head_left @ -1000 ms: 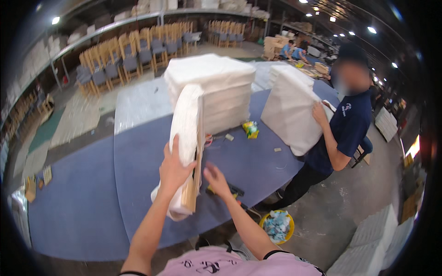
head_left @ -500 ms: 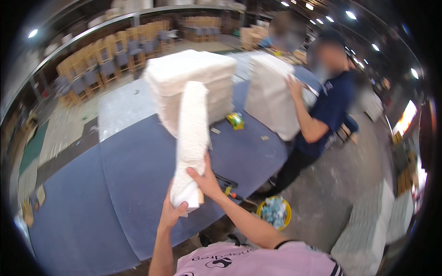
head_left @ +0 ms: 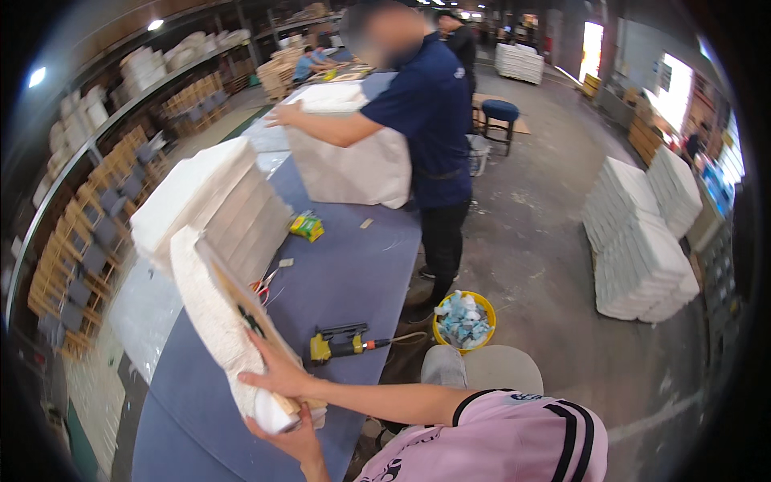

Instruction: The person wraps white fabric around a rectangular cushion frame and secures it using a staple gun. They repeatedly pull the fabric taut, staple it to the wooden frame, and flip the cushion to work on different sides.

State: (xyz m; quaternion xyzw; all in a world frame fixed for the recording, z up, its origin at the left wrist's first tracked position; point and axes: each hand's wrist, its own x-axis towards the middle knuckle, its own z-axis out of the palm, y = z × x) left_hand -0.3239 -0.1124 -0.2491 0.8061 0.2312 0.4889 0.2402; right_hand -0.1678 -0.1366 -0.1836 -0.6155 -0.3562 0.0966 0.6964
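Note:
I hold a long white padded panel (head_left: pixel 210 309) tilted on edge over the blue-grey table (head_left: pixel 353 265). A wooden strip shows along its right side. My right hand (head_left: pixel 277 373) grips the near part, fingers along the wooden side and thumb over the white cover. My left hand (head_left: pixel 287 438) wraps round the near end from below. A yellow and black staple gun (head_left: pixel 341 343) with a hose lies to the right of my right hand. Red-handled scissors (head_left: pixel 260 287) lie partly behind the panel. Beyond it stands a stack of white padded panels (head_left: pixel 237 209).
A yellow-green packet (head_left: pixel 306 226) lies on the table. At the far end, a co-worker (head_left: pixel 438 120) in dark blue handles a white-covered stack (head_left: pixel 349 169). A yellow bucket (head_left: pixel 491 309) of scraps stands beside the table. More white stacks (head_left: pixel 638 241) stand at right.
My view has turned right. The panel has tilted and rolled, so its wooden side now shows. Both hands still hold its near end. The co-worker's arm now reaches across the far stack.

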